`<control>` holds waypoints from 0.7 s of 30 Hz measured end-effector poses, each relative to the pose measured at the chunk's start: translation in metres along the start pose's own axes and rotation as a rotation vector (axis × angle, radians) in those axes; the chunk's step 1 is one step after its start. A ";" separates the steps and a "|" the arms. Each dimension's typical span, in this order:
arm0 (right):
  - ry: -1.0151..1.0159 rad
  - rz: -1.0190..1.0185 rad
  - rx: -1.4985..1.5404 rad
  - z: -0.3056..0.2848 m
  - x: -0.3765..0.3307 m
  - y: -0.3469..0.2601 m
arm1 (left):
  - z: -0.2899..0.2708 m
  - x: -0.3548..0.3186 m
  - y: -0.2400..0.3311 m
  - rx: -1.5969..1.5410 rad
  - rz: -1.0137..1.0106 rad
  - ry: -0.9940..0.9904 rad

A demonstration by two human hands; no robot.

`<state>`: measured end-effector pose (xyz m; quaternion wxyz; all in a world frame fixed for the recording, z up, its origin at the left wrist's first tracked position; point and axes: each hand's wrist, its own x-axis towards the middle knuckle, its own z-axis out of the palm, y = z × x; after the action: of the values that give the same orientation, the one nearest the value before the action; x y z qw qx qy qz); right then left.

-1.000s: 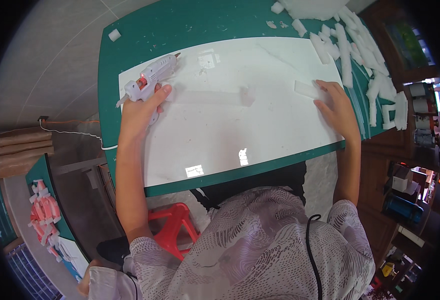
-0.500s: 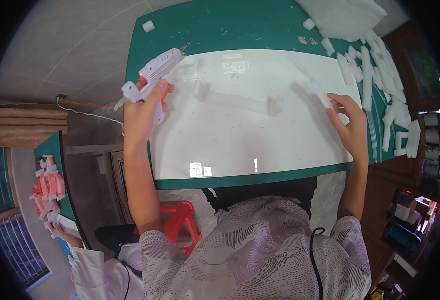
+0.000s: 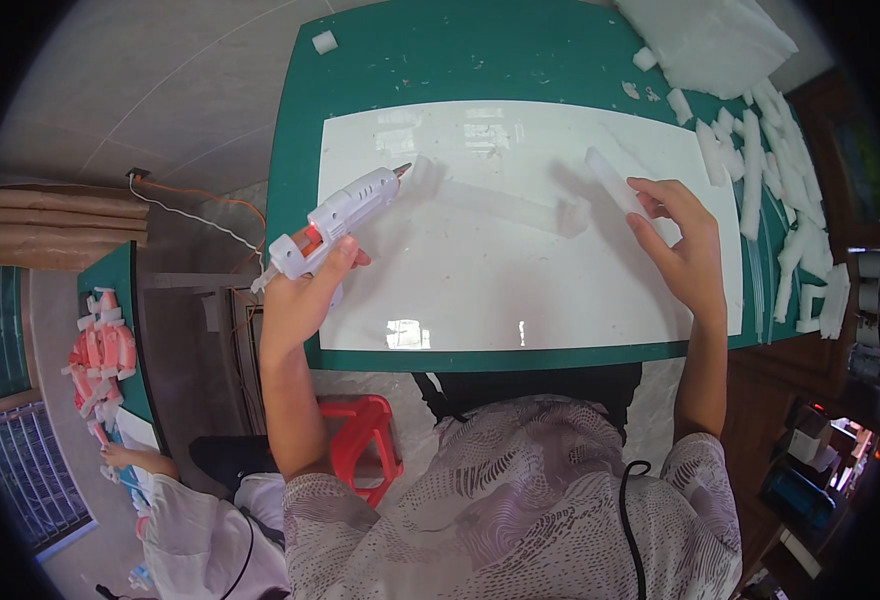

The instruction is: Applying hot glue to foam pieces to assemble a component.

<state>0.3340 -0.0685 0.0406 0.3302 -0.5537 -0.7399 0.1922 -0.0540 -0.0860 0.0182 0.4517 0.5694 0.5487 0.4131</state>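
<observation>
My left hand (image 3: pixel 300 300) is closed round the handle of a white hot glue gun (image 3: pixel 355 207) with orange parts. Its metal nozzle comes right beside the left end of a white foam piece (image 3: pixel 495 203), a long strip with a small block at each end, lying on the white board (image 3: pixel 480 290). Between the thumb and fingers of my right hand (image 3: pixel 685 240) is a white foam strip (image 3: pixel 610 180), held tilted above the right part of the board. Whether the nozzle touches the foam cannot be seen.
Many loose white foam strips (image 3: pixel 752 175) are heaped along the green table's (image 3: pixel 390 60) right side, below a large white bag (image 3: pixel 710 45). A small foam block (image 3: pixel 324 42) sits far left. A red stool (image 3: pixel 365 435) stands below; another person (image 3: pixel 200 530) works at lower left.
My left hand has brought the glue gun nearer to me and rightward, its nozzle now by the foam piece's left end. My right hand has shifted left with its foam strip.
</observation>
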 end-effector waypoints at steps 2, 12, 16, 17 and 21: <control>0.000 0.001 0.010 0.003 -0.002 0.002 | 0.002 0.001 0.002 0.068 -0.057 0.013; -0.002 0.023 0.003 0.004 -0.008 0.006 | 0.006 0.002 0.003 0.098 -0.087 0.033; -0.008 0.033 0.024 0.004 -0.009 0.006 | 0.004 -0.001 0.002 0.094 -0.108 0.039; -0.020 0.047 0.030 0.005 -0.009 0.007 | 0.003 -0.002 0.002 0.103 -0.111 0.030; -0.020 0.063 0.039 0.004 -0.009 0.008 | 0.001 -0.007 0.002 0.090 -0.097 0.014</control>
<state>0.3383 -0.0743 0.0294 0.3272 -0.5682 -0.7215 0.2224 -0.0529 -0.0935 0.0198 0.4413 0.5588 0.5971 0.3695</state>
